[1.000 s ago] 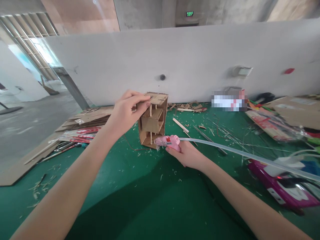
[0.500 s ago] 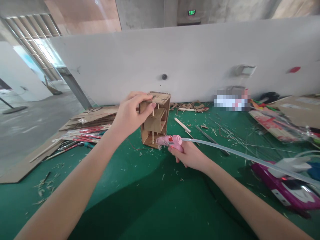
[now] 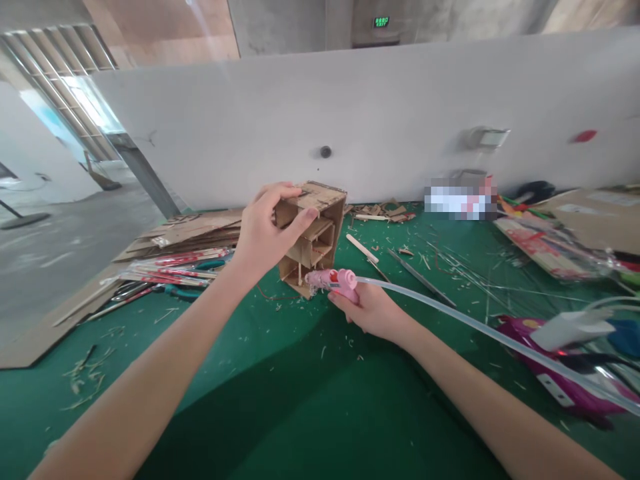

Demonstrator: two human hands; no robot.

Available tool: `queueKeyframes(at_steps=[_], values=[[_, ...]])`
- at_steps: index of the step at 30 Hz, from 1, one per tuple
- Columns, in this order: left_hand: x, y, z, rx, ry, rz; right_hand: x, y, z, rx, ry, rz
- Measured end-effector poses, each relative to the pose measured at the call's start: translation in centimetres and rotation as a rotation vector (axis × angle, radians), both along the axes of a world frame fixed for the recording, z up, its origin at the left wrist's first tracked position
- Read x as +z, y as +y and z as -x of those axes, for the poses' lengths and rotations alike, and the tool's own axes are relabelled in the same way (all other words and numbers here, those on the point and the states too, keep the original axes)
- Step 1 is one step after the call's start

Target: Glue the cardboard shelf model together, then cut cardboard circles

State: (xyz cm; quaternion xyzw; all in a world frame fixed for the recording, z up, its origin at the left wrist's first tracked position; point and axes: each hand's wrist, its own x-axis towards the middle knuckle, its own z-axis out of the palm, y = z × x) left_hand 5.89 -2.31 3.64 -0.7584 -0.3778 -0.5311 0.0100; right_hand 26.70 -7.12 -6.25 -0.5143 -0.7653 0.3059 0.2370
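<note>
The left hand is partly closed over the upper left of the cardboard box, thumb in front and fingers on its top; the right hand is wrapped around the pink glue gun, its nozzle at the box's lower opening. The box, with shelves inside, stands on the green tabletop, near the wall. A long clear glue stick runs from the gun's back over the purple power strip. Left of the box lie cardboard sheets and red-and-white packets
</note>
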Motion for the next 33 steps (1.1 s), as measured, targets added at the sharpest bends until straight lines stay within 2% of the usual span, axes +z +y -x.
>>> queueKeyframes(at_steps=[7,12,18,23,29,33], values=[[0.5,-0.3,0.1,0.052,0.034,-0.051,0.5,-0.3,-0.1,0.0,-0.027,0.006],[0.9,-0.8,0.7,0.14,0.144,-0.097,0.5,-0.4,-0.6,-0.03,-0.067,0.008],[1.3,-1.0,1.1,0.246,0.223,-0.153,0.5,-0.5,-0.9,-0.001,-0.093,0.042],[1.5,-0.9,1.4,0.257,0.234,-0.162,0.8,-0.6,-1.2,-0.004,-0.114,0.058],[1.5,-0.8,1.4,0.259,0.242,-0.171,0.8,-0.6,-1.3,0.014,-0.164,-0.027],[1.6,-0.8,1.3,0.25,0.252,-0.176,0.9,-0.6,-1.2,0.007,-0.174,-0.028]])
